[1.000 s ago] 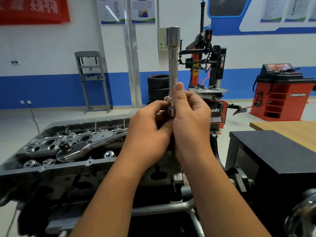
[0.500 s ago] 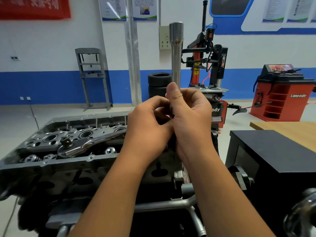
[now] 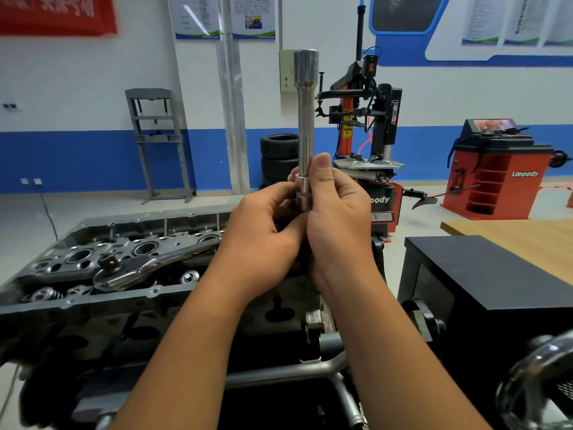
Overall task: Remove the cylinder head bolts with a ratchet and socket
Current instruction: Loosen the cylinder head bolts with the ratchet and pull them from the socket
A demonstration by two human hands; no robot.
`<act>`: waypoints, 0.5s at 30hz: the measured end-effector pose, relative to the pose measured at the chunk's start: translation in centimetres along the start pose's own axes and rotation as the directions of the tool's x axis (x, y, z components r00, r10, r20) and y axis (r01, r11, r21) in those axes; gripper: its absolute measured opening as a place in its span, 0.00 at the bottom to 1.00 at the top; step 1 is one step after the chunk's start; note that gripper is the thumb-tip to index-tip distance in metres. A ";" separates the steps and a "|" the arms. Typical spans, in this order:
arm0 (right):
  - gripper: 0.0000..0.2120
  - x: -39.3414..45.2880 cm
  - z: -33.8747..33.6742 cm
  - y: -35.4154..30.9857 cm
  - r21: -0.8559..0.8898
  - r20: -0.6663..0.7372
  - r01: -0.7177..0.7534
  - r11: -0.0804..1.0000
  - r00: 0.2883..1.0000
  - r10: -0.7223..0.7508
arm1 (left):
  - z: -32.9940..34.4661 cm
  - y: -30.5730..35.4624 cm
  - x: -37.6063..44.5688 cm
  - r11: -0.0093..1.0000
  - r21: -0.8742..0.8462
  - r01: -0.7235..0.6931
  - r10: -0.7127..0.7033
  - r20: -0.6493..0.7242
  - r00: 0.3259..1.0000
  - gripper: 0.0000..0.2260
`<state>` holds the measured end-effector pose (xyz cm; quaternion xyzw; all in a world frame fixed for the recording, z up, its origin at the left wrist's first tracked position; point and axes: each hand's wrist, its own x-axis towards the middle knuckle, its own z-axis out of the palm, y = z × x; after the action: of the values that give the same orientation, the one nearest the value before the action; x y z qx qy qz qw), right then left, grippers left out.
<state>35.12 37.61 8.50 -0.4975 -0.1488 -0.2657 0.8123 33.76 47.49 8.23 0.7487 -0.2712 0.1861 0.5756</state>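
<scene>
A long steel extension bar (image 3: 305,125) stands upright in front of me, its wide end at the top. A short socket (image 3: 303,193) sits on its lower end. My right hand (image 3: 336,218) wraps the bar's lower part, thumb up along it. My left hand (image 3: 263,231) pinches the socket from the left. The chrome ratchet (image 3: 145,268) lies loose on top of the cylinder head (image 3: 93,302), its square drive facing up, to the left of my hands.
A black box (image 3: 483,274) stands at the right with a wooden tabletop (image 3: 521,240) behind it. A tyre changer (image 3: 369,135), stacked tyres (image 3: 279,159), a red wheel balancer (image 3: 499,172) and a grey press frame (image 3: 158,144) line the far wall.
Both hands stay closed on the extension bar and socket, with fingers shifting slightly around the socket. The bar rose a little, then came back down. The ratchet has not moved.
</scene>
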 end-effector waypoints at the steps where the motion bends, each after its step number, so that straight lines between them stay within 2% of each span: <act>1: 0.30 0.0 0.0 0.0 0.005 0.002 -0.002 1.000 1.000 0.002 | 0.0 0.0 0.0 1.000 -0.008 0.002 -0.002 0.008 1.000 0.15; 5: 0.18 0.0 -0.2 0.0 0.007 0.015 -0.015 1.000 1.000 0.015 | 0.3 -0.1 0.0 0.998 0.069 -0.012 0.018 -0.089 0.996 0.13; 8: 0.19 -0.1 -0.4 0.1 -0.031 0.026 0.014 0.999 1.000 -0.014 | 0.3 -0.2 0.0 0.994 0.112 -0.013 0.026 -0.119 0.993 0.13; 12: 0.20 0.0 -0.1 0.1 -0.043 0.018 0.000 0.999 1.000 0.001 | 0.0 0.0 0.0 1.000 -0.021 0.020 -0.020 -0.032 0.999 0.12; 15: 0.15 0.2 -0.2 0.1 -0.008 0.015 -0.013 1.000 1.000 0.013 | 0.2 -0.1 0.1 1.000 0.019 0.012 -0.010 -0.068 0.998 0.10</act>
<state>35.29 37.43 8.45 -0.5035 -0.1506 -0.2574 0.8109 33.88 47.31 8.17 0.7490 -0.2455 0.2108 0.5782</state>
